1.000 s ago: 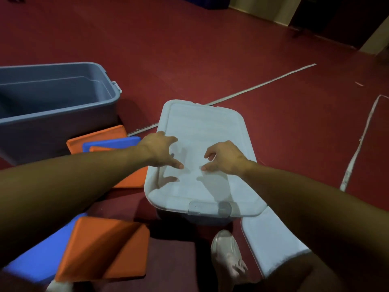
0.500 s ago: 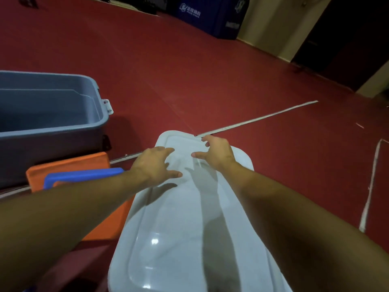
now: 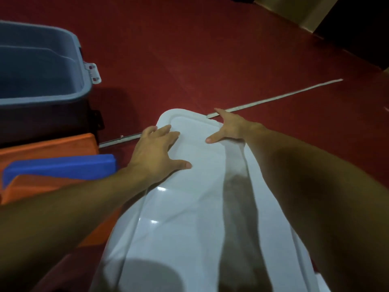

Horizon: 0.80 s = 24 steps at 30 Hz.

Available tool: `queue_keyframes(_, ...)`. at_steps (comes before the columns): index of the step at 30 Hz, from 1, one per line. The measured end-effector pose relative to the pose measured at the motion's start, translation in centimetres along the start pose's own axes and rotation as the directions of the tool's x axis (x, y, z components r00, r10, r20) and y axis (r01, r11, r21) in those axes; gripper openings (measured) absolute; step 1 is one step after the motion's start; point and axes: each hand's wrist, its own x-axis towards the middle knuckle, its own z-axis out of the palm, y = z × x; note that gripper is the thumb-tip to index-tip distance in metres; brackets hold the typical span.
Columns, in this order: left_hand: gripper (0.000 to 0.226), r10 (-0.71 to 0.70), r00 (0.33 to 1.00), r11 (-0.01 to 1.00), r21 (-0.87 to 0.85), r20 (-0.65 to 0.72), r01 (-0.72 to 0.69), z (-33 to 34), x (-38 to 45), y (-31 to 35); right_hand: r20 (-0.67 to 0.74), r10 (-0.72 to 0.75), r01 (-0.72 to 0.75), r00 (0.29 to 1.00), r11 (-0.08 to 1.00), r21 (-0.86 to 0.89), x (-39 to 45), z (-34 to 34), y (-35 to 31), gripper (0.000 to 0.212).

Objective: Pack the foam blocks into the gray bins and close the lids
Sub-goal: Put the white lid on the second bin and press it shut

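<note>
A pale grey lid [image 3: 189, 218] lies on top of a bin right below me, running away from me. My left hand [image 3: 157, 152] presses flat on the lid near its far left corner, fingers spread. My right hand [image 3: 229, 127] rests on the far right corner, thumb on the lid and fingers reaching over the far edge. To the left an open gray bin [image 3: 84, 81] stands on the floor. In front of it lie orange foam blocks [image 3: 52, 144] with a blue foam block [image 3: 63, 165] on top.
Red floor [image 3: 210, 60] stretches around, crossed by a white tape line [image 3: 273, 100]. The open bin has a white latch [image 3: 92, 72] on its near right corner. A dark doorway and pale wall sit at the far right.
Both hands slid from the lid's middle toward its far end and spread apart to the two far corners. The camera has come closer over the lid.
</note>
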Motion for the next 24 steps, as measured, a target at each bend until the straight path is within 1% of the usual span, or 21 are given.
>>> queue_keyframes(2,0.096,0.001,1.0,1.0,0.001,-0.002,-0.001,0.0,-0.1,0.1,0.108,-0.002,-0.002,0.994,0.999,0.038,0.5,-0.3,0.2,0.118)
queue_keyframes(4,0.097,0.003,1.0,1.0,-0.002,0.001,-0.003,0.0,-0.2,0.1,0.161,0.002,-0.011,0.987,0.999,0.053,0.8,-0.4,0.3,0.119)
queue_keyframes(6,0.098,-0.004,1.0,1.0,-0.014,0.001,0.004,-0.1,-0.2,0.1,0.169,0.004,-0.019,0.986,0.996,0.089,0.9,-0.4,0.2,0.117)
queue_keyframes(8,0.101,-0.012,1.0,1.0,-0.023,-0.003,0.012,-0.2,-0.2,0.0,0.116,0.003,-0.013,0.993,0.996,0.088,0.8,-0.3,0.0,0.12)
queue_keyframes(10,0.102,-0.02,1.0,0.999,-0.029,-0.008,0.019,-0.2,-0.3,0.1,0.005,-0.013,0.013,1.0,1.0,0.014,0.7,0.0,-0.2,0.137)
queue_keyframes(11,0.103,-0.024,1.0,0.999,-0.029,-0.008,0.024,-0.2,-0.3,0.1,-0.048,-0.012,0.011,0.999,1.0,-0.025,0.5,0.2,-0.3,0.143)
queue_keyframes(12,0.104,-0.029,1.0,0.999,-0.028,-0.008,0.029,-0.2,-0.2,0.1,-0.1,-0.016,0.011,0.995,0.999,-0.05,0.2,0.4,-0.3,0.145)
queue_keyframes(14,0.104,-0.032,0.999,0.999,-0.025,-0.01,0.031,-0.1,-0.2,0.1,-0.191,-0.016,0.005,0.981,0.998,-0.062,-0.4,0.8,-0.2,0.138)
queue_keyframes(18,0.103,-0.036,0.999,0.999,-0.018,-0.01,0.036,-0.1,-0.3,0.2,-0.295,-0.036,0.008,0.955,0.995,-0.096,-1.8,1.3,-0.5,0.11)
queue_keyframes(20,0.103,-0.036,0.999,0.999,-0.012,-0.018,0.036,-0.3,-0.4,0.3,-0.335,-0.032,0.005,0.942,0.997,-0.082,-2.4,1.7,-0.6,0.104)
queue_keyframes(22,0.103,-0.034,0.999,0.999,-0.021,-0.011,0.034,-0.4,-0.7,0.3,-0.361,-0.017,-0.002,0.932,0.999,-0.051,-3.3,2.3,-0.9,0.104)
queue_keyframes(24,0.101,-0.04,0.999,0.999,-0.031,0.02,0.04,-0.8,-1.3,0.4,-0.348,0.0,-0.009,0.938,1.0,-0.023,-4.7,3.0,-0.9,0.104)
